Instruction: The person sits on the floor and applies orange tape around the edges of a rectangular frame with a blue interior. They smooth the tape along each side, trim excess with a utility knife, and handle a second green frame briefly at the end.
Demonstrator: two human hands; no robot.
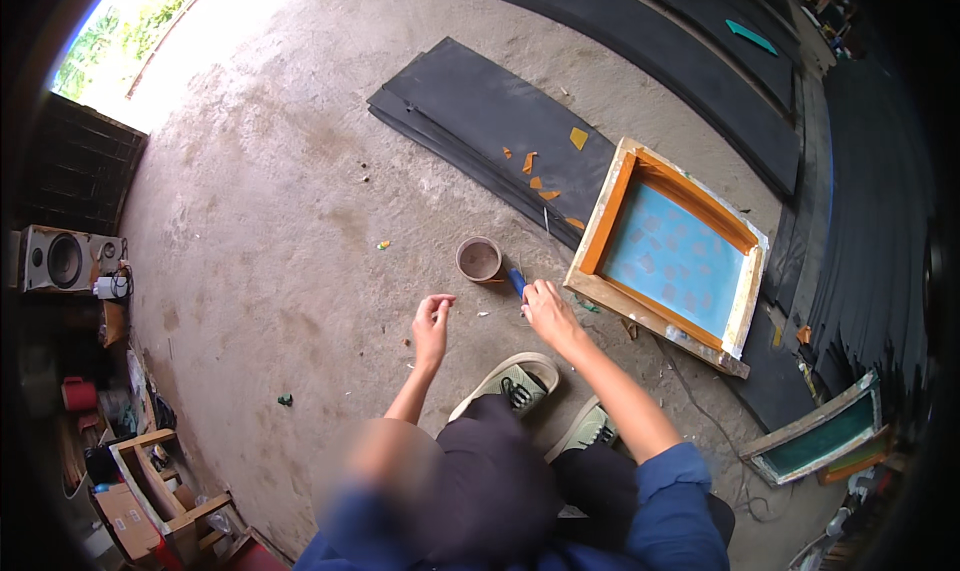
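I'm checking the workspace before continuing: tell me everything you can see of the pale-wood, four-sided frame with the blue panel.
The pale-wood, four-sided frame has orange-brown inner walls around a blue panel blotched with faint greyish patches; the panel's material is unclear. The outer wood looks worn, with whitish marks along the right side. It lies at an angle, its left side overlapping flat dark sheets, right of the person's right hand. Neither hand touches it.

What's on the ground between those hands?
A small whitish scrap lies on the concrete floor between left hand and right hand, in the head view.
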